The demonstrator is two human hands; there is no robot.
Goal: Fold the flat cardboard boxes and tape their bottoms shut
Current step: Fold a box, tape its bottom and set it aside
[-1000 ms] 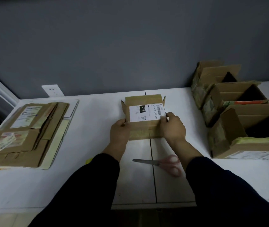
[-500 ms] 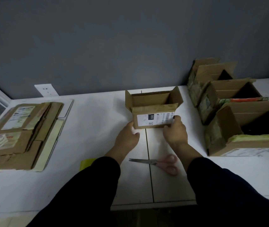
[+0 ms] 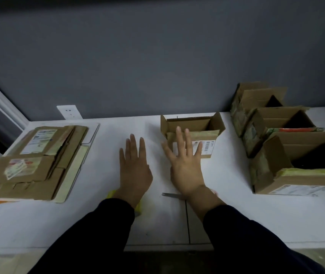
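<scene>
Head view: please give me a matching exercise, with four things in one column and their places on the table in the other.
Things
1. stack of flat cardboard boxes
2. small open box
3. scissors
4. three folded boxes

Places
a. right side of the table
b. partly hidden by the wrist of the right hand
c. left side of the table
d. centre, behind the fingers of the right hand

Pairs: 1-c, 2-d, 3-b, 4-a

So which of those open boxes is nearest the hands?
The small box with the barcode label, alone mid-table just beyond the right hand. The three bigger boxes sit in a row farther right.
</scene>
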